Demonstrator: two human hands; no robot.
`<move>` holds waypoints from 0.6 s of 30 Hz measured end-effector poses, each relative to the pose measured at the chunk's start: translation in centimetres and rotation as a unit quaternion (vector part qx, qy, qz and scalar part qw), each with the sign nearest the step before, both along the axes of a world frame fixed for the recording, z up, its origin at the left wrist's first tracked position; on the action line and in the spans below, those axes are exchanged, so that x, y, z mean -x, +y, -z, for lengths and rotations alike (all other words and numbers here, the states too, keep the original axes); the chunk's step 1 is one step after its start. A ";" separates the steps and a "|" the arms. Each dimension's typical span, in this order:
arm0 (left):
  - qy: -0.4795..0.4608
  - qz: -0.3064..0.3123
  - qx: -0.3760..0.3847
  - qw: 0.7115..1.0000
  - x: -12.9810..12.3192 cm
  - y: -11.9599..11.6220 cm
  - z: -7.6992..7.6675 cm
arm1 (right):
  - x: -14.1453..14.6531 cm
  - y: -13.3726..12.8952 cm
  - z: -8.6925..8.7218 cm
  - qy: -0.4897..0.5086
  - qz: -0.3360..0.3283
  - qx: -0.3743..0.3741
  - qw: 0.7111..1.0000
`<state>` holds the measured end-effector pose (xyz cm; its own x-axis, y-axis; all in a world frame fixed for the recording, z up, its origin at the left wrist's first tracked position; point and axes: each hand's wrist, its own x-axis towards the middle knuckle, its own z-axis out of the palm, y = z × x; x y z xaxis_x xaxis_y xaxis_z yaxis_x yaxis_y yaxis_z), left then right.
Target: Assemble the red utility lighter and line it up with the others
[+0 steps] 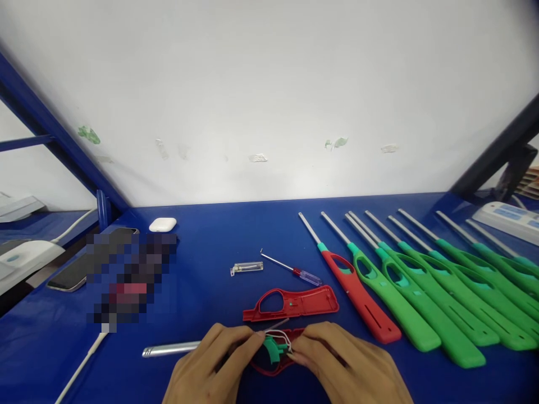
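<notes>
Your left hand (210,365) and right hand (341,365) both pinch the open red shell (269,367) at the table's (202,292) near edge, steadying its teal trigger (273,350) and white wire (283,336). Its cover (295,304) lies just behind.

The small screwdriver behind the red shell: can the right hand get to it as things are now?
Probably yes. The screwdriver lies loose on bare table, and only the flat red shell lies between it and the right hand. But that hand is busy on the open lighter.
</notes>
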<state>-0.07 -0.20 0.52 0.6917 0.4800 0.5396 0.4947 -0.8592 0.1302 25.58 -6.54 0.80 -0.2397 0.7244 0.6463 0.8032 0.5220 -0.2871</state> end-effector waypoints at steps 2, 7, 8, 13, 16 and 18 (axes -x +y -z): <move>-0.005 0.005 0.009 1.000 -0.1 -0.1 -0.2 | 0.0 0.1 0.2 0.011 0.004 0.003 1.000; -0.010 0.010 0.044 0.999 -0.1 -0.1 -0.3 | 0.2 0.2 0.4 0.023 0.008 0.005 1.000; -0.009 0.012 0.047 0.999 -0.1 -0.1 -0.2 | 0.2 0.2 0.3 0.023 0.005 0.007 1.000; -0.010 0.005 0.028 1.000 -0.5 0.0 -0.1 | 0.0 0.0 0.4 0.021 0.000 0.013 1.000; -0.026 -0.003 0.020 0.999 -1.0 -0.3 -0.3 | -0.2 -0.2 0.6 0.025 -0.001 0.032 0.999; -0.042 -0.004 0.015 0.999 -1.3 -0.5 -0.5 | -0.4 -0.4 0.6 0.022 -0.007 0.054 0.998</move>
